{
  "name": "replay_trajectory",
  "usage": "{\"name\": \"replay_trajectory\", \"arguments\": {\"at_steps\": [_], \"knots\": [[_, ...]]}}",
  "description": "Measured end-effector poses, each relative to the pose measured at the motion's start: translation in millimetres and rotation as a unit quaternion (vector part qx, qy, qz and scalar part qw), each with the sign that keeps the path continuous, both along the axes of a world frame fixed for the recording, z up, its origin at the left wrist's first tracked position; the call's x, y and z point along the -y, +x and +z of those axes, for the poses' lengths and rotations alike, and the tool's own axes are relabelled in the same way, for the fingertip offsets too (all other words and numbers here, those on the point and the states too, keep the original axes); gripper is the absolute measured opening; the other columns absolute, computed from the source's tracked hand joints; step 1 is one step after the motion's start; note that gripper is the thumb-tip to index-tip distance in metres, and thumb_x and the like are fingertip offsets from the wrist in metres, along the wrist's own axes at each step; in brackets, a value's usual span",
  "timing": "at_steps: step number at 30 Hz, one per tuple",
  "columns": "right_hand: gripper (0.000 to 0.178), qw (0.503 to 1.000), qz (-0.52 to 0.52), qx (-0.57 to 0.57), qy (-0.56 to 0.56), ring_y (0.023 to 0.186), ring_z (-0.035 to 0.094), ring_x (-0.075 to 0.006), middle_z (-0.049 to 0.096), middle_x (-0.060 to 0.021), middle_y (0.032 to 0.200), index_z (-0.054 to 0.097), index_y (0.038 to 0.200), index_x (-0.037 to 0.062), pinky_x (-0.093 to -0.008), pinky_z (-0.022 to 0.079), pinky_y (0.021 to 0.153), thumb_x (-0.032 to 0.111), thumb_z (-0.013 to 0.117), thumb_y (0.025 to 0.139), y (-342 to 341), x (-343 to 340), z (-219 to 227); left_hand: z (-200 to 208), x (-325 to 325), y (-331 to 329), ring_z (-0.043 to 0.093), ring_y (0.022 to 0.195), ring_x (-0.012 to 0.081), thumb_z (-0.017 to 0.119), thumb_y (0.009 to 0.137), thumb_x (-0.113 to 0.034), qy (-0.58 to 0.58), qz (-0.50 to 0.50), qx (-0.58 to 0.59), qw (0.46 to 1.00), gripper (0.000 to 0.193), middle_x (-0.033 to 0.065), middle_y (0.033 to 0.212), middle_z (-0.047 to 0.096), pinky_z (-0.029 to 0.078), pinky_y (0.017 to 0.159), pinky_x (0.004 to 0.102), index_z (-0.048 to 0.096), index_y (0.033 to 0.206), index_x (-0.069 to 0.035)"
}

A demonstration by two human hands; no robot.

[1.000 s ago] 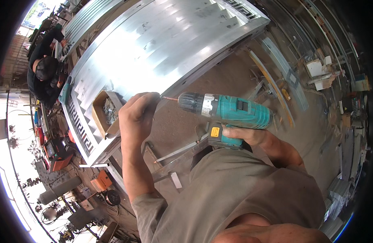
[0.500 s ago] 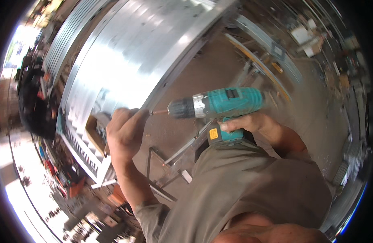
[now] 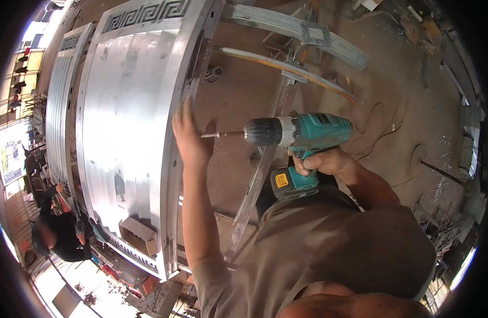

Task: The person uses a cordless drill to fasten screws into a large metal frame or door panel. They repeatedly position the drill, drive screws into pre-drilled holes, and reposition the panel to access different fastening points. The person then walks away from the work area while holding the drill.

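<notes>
A teal and black cordless drill (image 3: 318, 131) is held by its handle in my right hand (image 3: 331, 160), in front of my body. Its chuck points left, and a long thin driver bit (image 3: 223, 134) sticks out toward my other hand. My left hand (image 3: 191, 138) has its fingers stretched out along the near edge of a large silvery metal door panel (image 3: 125, 106). It looks to be resting on that edge; exact contact is hard to make out. The panel has a key-pattern strip at each end. An open cardboard box (image 3: 139, 235) sits on its lower end.
A second ribbed panel (image 3: 58, 114) lies beyond the first. At the left, a person in dark clothes (image 3: 66, 233) is close to the panels. Metal frame bars (image 3: 260, 185) and a curved yellow-edged strip (image 3: 291, 69) cross the right side. A cable (image 3: 382, 130) trails over the floor.
My view has turned, bringing the panel's far end into sight. My left hand has gone from bent fingers at the bit's tip to stretched fingers along the edge. The drill has shifted slightly right.
</notes>
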State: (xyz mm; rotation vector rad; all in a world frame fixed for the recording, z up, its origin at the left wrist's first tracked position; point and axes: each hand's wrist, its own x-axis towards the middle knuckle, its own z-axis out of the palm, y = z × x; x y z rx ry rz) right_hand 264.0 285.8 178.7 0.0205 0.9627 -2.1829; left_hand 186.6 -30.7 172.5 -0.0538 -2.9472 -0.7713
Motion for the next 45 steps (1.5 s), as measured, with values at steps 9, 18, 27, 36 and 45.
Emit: {"name": "replay_trajectory", "arguments": {"at_steps": [9,18,27,36,45], "knots": [[0.038,0.997,0.011,0.032,0.072,0.077,0.060,-0.0109,0.066,-0.0006,0.090,0.066,0.116,0.0040,-0.0280,0.049,0.070,0.025,0.081,0.089,-87,-107,-100,-148,-12,-179,0.042,0.146,0.0307,0.059,0.095,-0.022,-0.528,-0.064,-0.089,0.842,0.062,0.0093,0.163,0.038,0.037,0.117,0.0482,0.045,0.155,-0.021],[0.025,0.999,0.000,-0.034,0.026,0.092,0.063,-0.0113,0.069,-0.0007,0.102,0.068,0.112,0.0082,-0.0297,0.052,0.082,0.020,0.077,0.092,-141,-91,-187,-111,15,-188,0.055,0.129,0.0343,0.077,0.083,-0.015,-0.412,-0.050,-0.171,0.894,0.028,0.0092,0.138,0.056,0.048,0.105,0.0466,0.069,0.108,-0.006],[0.042,0.995,0.030,0.048,-0.087,0.105,0.066,-0.0198,0.070,-0.0081,0.117,0.066,0.125,0.0059,-0.0347,0.055,0.090,0.029,0.079,0.093,-139,21,-257,-87,36,-209,0.045,0.138,0.0426,0.081,0.085,-0.014,-0.407,-0.172,-0.076,0.894,0.043,0.0233,0.150,0.046,0.045,0.108,0.0506,0.067,0.126,-0.011],[0.029,0.972,-0.113,0.114,-0.173,0.100,0.071,-0.0152,0.072,-0.0069,0.113,0.066,0.119,0.0044,-0.0307,0.059,0.086,0.019,0.076,0.095,-127,132,-264,-91,52,-212,0.056,0.130,0.0354,0.079,0.088,-0.010,-0.419,-0.176,-0.098,0.885,0.062,0.0191,0.146,0.052,0.056,0.100,0.0425,0.051,0.143,-0.006],[0.037,0.974,-0.103,0.089,-0.183,0.095,0.072,-0.0176,0.070,-0.0096,0.107,0.060,0.128,0.0050,-0.0314,0.064,0.065,0.021,0.072,0.097,-114,174,-277,-89,73,-215,0.066,0.114,0.0304,0.076,0.094,-0.024,-0.425,-0.182,-0.120,0.879,0.057,0.0188,0.130,0.062,0.061,0.090,0.0401,0.052,0.140,0.000]]}}
